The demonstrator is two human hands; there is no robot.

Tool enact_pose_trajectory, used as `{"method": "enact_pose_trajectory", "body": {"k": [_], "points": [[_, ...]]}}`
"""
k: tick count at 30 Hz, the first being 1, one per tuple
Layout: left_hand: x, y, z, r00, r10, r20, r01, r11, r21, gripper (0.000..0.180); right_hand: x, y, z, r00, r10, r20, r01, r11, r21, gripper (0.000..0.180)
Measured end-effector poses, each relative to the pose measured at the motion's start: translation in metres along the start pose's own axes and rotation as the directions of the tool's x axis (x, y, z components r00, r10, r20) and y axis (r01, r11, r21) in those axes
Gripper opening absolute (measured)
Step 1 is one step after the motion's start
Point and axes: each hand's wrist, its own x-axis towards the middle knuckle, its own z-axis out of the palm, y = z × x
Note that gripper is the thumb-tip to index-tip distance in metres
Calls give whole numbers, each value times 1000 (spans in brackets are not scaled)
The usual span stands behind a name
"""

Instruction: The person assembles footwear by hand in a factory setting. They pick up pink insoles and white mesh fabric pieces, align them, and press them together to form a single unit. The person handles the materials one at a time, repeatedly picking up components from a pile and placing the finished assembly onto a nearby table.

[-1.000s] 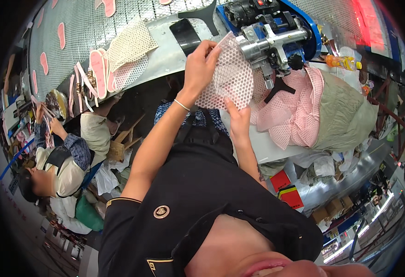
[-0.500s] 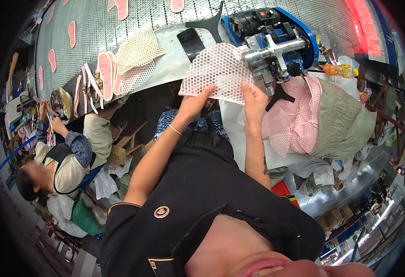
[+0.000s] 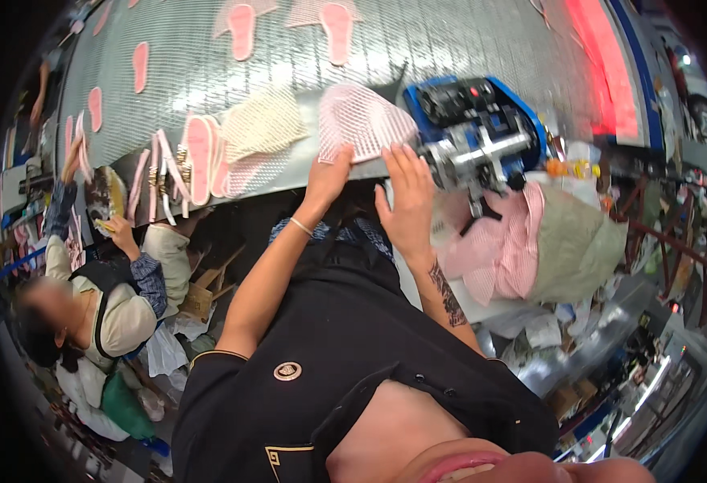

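Observation:
A pale pink mesh piece (image 3: 361, 117), rounded at its far edge, lies over the metal ledge. My left hand (image 3: 331, 179) pinches its near left edge between thumb and fingers. Flat and stretched out, the fingers of my right hand (image 3: 408, 197) rest at the mesh's near right edge, with the thumb apart from them. Right beside that hand stands a blue machine with metal rollers (image 3: 482, 149). To the left of the mesh piece, a cream mesh sheet (image 3: 265, 125) overlaps pink insole shapes (image 3: 200, 157).
Pink insoles (image 3: 337, 36) lie on the metal mesh conveyor (image 3: 176, 72). Pink mesh pieces (image 3: 502, 258) and a grey-green cloth (image 3: 575, 241) are heaped at the right, near an orange bottle (image 3: 571, 168). A co-worker (image 3: 116, 310) handles strips at the left.
The mesh piece has gone from being held up in both hands to lying on the ledge. My right hand has let go and spread its fingers. The black phone is no longer visible.

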Motion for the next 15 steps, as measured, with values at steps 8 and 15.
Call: {"method": "enact_pose_trajectory", "body": {"k": [8,15], "points": [[37,65,-104,976,33,216,-89,963,254,28,109,-42,103,948,-71,312,86,996,-36,56],[138,97,-223,953,216,211,-248,959,139,36,201,-62,156,832,293,471,-370,926,78,39]]}}
